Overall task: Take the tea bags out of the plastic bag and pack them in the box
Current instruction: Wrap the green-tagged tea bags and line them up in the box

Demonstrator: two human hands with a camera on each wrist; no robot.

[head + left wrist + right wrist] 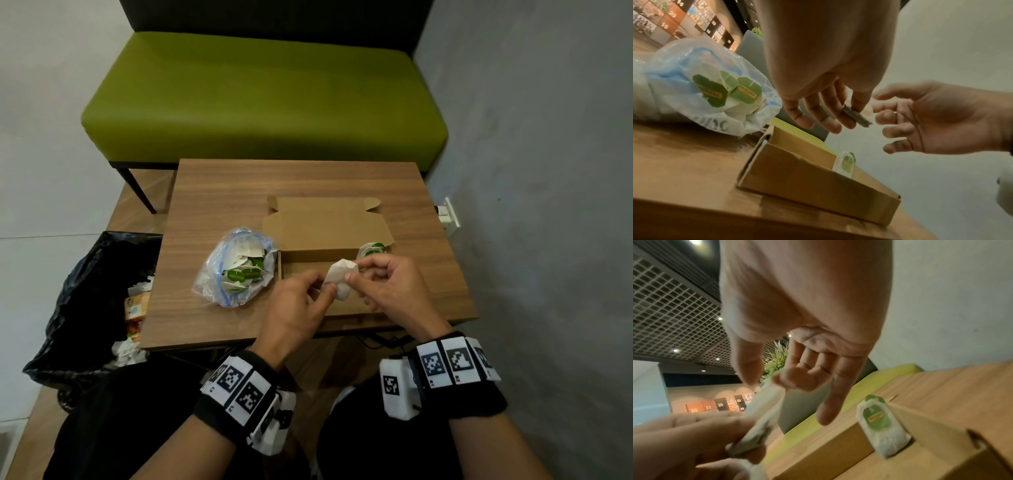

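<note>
The left hand (297, 310) and right hand (387, 291) cover the box (298, 265) floor. The tea bag (764, 412) blurs in the right wrist view; bin bag (85, 308) contents are too small to tell.

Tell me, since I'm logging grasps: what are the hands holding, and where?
One tea bag, pinched between both hands above the box: left hand at its left edge, right hand at its right.
</note>
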